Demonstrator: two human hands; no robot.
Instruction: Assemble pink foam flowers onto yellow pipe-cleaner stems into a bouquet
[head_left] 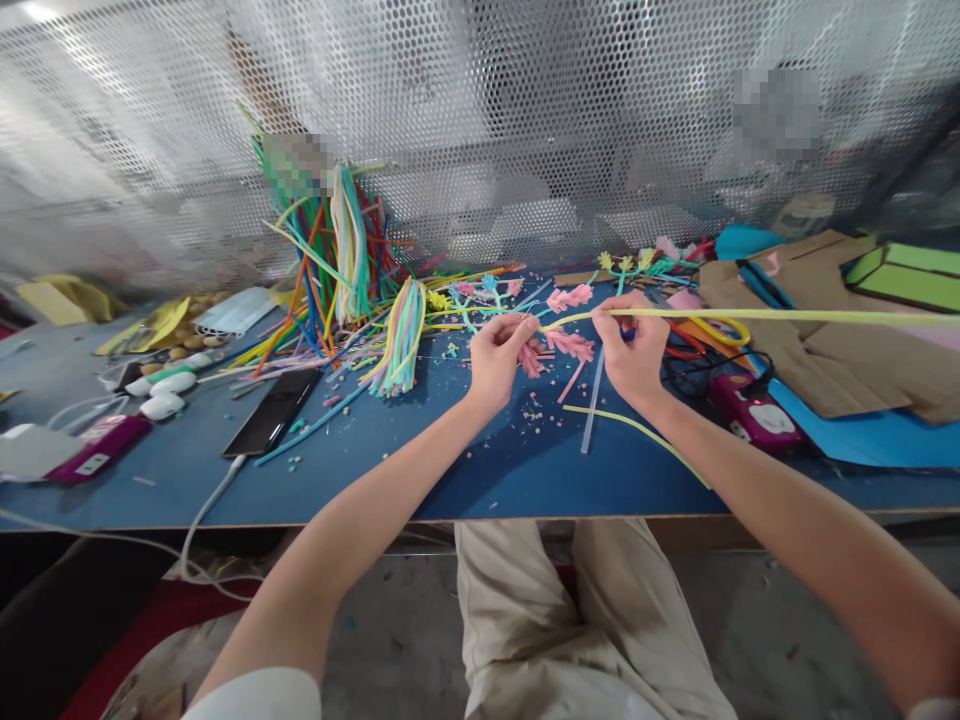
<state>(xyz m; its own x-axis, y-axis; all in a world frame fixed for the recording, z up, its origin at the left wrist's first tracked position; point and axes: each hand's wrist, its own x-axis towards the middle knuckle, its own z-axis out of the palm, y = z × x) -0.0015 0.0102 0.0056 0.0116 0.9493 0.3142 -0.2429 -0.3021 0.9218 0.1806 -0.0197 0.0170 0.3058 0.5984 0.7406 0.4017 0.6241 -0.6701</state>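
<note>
My left hand (500,352) is closed in a pinch on the near end of a long pale yellow straw (787,315) that runs off to the right edge. My right hand (632,345) is closed around the same straw a little further along, with something dark blue showing between its fingers. Both hands hover over the blue tabletop (487,470). Pink fringed straw flowers (570,343) lie just between and beyond the hands. A loose yellow straw (637,430) and a pale clear straw (592,400) lie below my right hand.
A tall bundle of coloured straws (341,250) stands at the back left, with a pastel bunch (401,335) lying beside it. A black phone (274,410) with a white cable lies left. Brown cardboard (817,330), green boxes (911,275) and a magenta device (754,412) sit right. Perforated metal screen behind.
</note>
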